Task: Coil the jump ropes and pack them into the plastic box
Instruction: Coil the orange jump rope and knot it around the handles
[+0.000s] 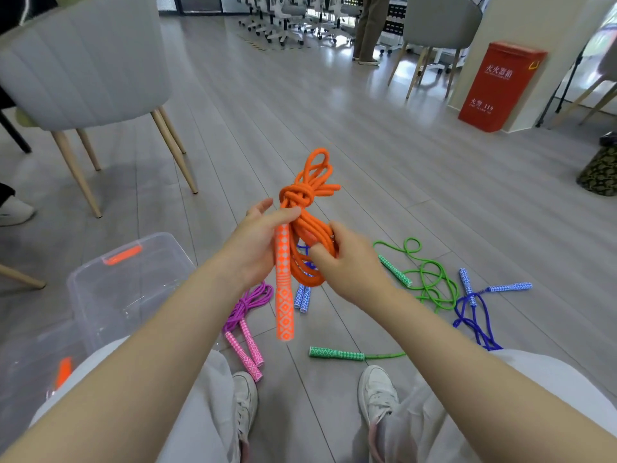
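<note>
Above the seated person's knees, both hands hold the orange jump rope point(302, 225) up off the floor, its loops gathered and cinched by a knot near the top, one patterned handle hanging straight down. I'd say it's held high like that so the bundle stays tight and can't unravel before it goes away. The left hand point(257, 242) has its thumb and fingers curled round the top of the handle and the strands beside it; the right hand point(337, 259) has its fingers hooked into the lower loops, steadying them.

Just to the person's left stands the clear plastic box point(100, 295), open-topped with orange latches, close enough that the bundle need only swing across. Nothing looks packed in it so far.

On the grey plank floor point(400, 168) the rest wait: a purple rope with pink handles point(247, 315) already bundled by the left foot, a green rope point(424, 279) sprawled loose, a dark blue rope point(474, 312) loose beside it, and a pair of blue handles point(303, 297) behind the orange coils.

Round about, there is a grey padded chair point(83, 61) to the left, a red fire-extinguisher cabinet point(497, 85) against a pillar, and office chairs further back.
</note>
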### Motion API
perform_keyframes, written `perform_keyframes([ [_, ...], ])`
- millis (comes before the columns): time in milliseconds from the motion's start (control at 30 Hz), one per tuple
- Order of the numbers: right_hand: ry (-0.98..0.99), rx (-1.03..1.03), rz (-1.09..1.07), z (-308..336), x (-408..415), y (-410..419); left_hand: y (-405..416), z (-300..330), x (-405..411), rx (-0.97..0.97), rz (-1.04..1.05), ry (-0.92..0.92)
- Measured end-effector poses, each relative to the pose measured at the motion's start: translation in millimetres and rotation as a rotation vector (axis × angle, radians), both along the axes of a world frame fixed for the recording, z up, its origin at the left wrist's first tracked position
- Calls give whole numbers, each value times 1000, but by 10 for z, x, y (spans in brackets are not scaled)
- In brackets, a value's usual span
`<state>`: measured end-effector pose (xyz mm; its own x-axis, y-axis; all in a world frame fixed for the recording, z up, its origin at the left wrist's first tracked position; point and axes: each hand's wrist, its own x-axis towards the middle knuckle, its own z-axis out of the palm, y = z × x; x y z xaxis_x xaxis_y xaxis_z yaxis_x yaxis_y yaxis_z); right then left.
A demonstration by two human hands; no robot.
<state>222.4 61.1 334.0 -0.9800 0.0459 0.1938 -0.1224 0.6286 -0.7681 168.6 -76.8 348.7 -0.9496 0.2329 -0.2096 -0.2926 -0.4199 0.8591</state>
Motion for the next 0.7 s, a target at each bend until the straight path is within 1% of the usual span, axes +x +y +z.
perform_keyframes([
  [100,-12,125,63,29,8,69,-121,48,30,-74,-245,-60],
  [167,-12,139,69,33,17,74,-159,47,28,-79,-281,-60],
  [300,18,26,-20,32,-19,29,-163,68,-19,-14,-199,-16],
  [400,-50,-22,-93,20,-102,36,-115,45,-58,26,-26,5],
  [467,-91,-47,-138,4,-157,61,-60,17,-39,-26,56,76],
  [533,-133,-64,-186,-17,-201,87,-5,-10,5,-91,95,152],
  [700,-204,-76,-226,-4,-235,116,66,-64,33,-180,196,243],
])
